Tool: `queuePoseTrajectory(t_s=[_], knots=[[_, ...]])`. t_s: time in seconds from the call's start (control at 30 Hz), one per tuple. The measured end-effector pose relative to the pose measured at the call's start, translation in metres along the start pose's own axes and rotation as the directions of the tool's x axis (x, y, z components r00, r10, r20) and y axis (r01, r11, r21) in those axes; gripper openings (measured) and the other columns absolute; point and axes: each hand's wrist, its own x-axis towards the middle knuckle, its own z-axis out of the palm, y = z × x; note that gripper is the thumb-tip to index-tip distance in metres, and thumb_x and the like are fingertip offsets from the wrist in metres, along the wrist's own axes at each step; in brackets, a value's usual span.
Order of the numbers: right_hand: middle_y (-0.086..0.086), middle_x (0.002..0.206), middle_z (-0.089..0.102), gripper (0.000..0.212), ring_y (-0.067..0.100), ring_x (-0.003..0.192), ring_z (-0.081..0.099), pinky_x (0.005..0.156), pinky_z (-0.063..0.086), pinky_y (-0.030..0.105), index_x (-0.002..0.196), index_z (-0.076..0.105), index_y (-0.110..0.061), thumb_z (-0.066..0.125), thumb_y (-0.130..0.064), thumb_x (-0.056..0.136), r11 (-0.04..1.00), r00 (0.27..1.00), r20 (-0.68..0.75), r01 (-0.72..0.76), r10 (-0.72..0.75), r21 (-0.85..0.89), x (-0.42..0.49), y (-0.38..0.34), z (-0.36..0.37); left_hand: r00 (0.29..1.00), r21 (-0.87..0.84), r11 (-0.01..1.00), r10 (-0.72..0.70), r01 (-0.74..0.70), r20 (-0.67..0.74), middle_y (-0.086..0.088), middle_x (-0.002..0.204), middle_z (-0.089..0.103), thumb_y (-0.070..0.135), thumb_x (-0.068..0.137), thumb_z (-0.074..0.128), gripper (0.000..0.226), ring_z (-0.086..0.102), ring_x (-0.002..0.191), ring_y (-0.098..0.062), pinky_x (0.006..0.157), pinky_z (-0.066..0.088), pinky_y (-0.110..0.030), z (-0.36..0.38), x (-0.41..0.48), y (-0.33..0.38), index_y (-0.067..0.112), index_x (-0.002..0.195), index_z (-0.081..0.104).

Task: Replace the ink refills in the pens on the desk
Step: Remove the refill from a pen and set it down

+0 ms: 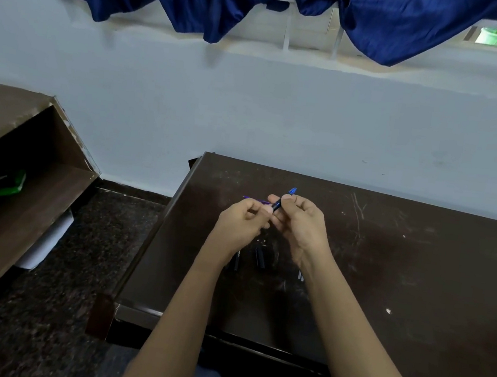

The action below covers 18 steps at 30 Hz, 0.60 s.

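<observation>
At far left stands a brown laminate shelf (29,144) with chipped edges, a crumpled green packet (9,182) lying on it. Above the desk (417,269), the left hand (241,223) has its fingers curled, thumb and forefinger pinching the lower end of the pen (283,200). Just behind that hand a thin violet stick (255,200) shows, perhaps a refill. Whether it rests on the desk or is held cannot be told. Below the hands, short black pen parts (259,257) lie on the desk, matte and tubular. The pen is slim, glossy blue plastic with a tapered tip pointing up and away. The right hand (300,222) clamps its upper half between thumb and fingers. The desk top is dark, smooth and badly scratched.

The likely risks are that a smooth round barrel slips during twisting, or a loosened small part drops and rolls off the desk's near edge onto the speckled floor (87,232). The black parts would also be hard to spot against the dark top.
</observation>
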Motion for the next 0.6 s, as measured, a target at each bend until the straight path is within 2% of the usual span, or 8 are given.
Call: queuePoseTrajectory(t_s=[0.1, 0.2, 0.27, 0.3, 0.37, 0.43, 0.5, 0.6], knots=[[0.012, 0.102, 0.072, 0.015, 0.009, 0.06, 0.063, 0.063, 0.057, 0.023, 0.106, 0.059, -0.001, 0.054, -0.009, 0.095, 1.0, 1.0, 0.017, 0.01, -0.01, -0.027, 0.002, 0.001, -0.002, 0.999, 0.013, 0.999, -0.036, 0.036, 0.004, 0.003, 0.076, 0.069, 0.032, 0.1, 0.039, 0.039, 0.055, 0.063, -0.005, 0.064, 0.043, -0.021, 0.004, 0.003, 0.0, 0.013, 0.09, 0.072], [0.004, 0.094, 0.073, 0.011, 0.006, 0.06, 0.058, 0.063, 0.053, 0.021, 0.098, 0.067, -0.011, 0.058, -0.009, 0.092, 0.999, 0.999, 0.048, 0.003, -0.001, -0.054, 0.007, 0.0, -0.002, 0.999, 0.038, 0.999, 0.03, -0.03, -0.018, 0.007, 0.072, 0.068, 0.023, 0.094, 0.051, 0.023, 0.057, 0.065, -0.004, 0.068, 0.044, -0.023, 0.004, 0.005, -0.005, 0.022, 0.082, 0.07], [0.003, 0.091, 0.074, 0.011, 0.005, 0.063, 0.06, 0.067, 0.053, 0.021, 0.096, 0.069, -0.013, 0.06, -0.01, 0.091, 0.999, 0.998, 0.067, -0.009, 0.013, -0.05, 0.009, -0.002, -0.001, 0.998, 0.007, 0.998, 0.06, -0.06, -0.03, 0.006, 0.073, 0.066, 0.024, 0.088, 0.063, 0.007, 0.059, 0.066, -0.005, 0.066, 0.045, -0.022, 0.002, 0.005, -0.007, 0.024, 0.082, 0.064], [0.003, 0.091, 0.074, 0.01, 0.004, 0.064, 0.062, 0.068, 0.053, 0.021, 0.096, 0.069, -0.013, 0.061, -0.011, 0.09, 0.999, 0.997, 0.075, -0.015, 0.019, -0.049, 0.01, -0.003, -0.001, 0.997, -0.014, 0.998, 0.066, -0.067, -0.036, 0.004, 0.073, 0.065, 0.026, 0.086, 0.066, 0.007, 0.06, 0.067, -0.007, 0.064, 0.046, -0.022, 0.002, 0.005, -0.008, 0.022, 0.083, 0.061], [0.003, 0.09, 0.074, 0.009, 0.003, 0.063, 0.064, 0.066, 0.053, 0.021, 0.095, 0.068, -0.013, 0.061, -0.011, 0.09, 0.999, 0.995, 0.099, -0.026, 0.029, -0.031, 0.01, -0.004, 0.0, 0.999, -0.053, 0.998, 0.034, -0.036, -0.042, 0.002, 0.072, 0.064, 0.034, 0.089, 0.062, 0.017, 0.06, 0.064, -0.008, 0.058, 0.046, -0.02, 0.003, 0.006, -0.006, 0.018, 0.084, 0.062], [0.003, 0.087, 0.073, 0.007, 0.006, 0.06, 0.064, 0.06, 0.054, 0.022, 0.093, 0.067, -0.011, 0.061, -0.01, 0.091, 0.999, 0.991, 0.127, -0.044, 0.042, 0.012, 0.01, -0.004, 0.001, 0.999, -0.054, 0.998, -0.023, 0.021, -0.034, 0.002, 0.068, 0.064, 0.04, 0.097, 0.045, 0.037, 0.059, 0.06, -0.007, 0.053, 0.044, -0.019, 0.005, 0.007, -0.003, 0.014, 0.082, 0.066], [0.004, 0.086, 0.072, 0.006, 0.007, 0.054, 0.062, 0.054, 0.053, 0.023, 0.092, 0.066, -0.01, 0.059, -0.01, 0.092, 0.998, 0.987, 0.152, -0.06, 0.055, 0.031, 0.01, -0.004, 0.002, 0.999, -0.052, 0.998, -0.039, 0.038, -0.029, 0.002, 0.066, 0.066, 0.036, 0.1, 0.039, 0.044, 0.059, 0.058, -0.007, 0.052, 0.043, -0.018, 0.006, 0.007, -0.002, 0.012, 0.079, 0.069], [0.003, 0.09, 0.073, 0.006, 0.006, 0.06, 0.062, 0.06, 0.054, 0.02, 0.093, 0.066, -0.012, 0.06, -0.011, 0.091, 0.997, 0.984, 0.159, -0.078, 0.077, 0.002, 0.013, 0.0, 0.001, 0.996, -0.008, 0.999, 0.047, -0.047, -0.079, 0.004, 0.066, 0.067, 0.029, 0.093, 0.055, 0.024, 0.059, 0.058, -0.002, 0.056, 0.045, -0.017, 0.002, 0.008, -0.008, 0.017, 0.077, 0.069]])
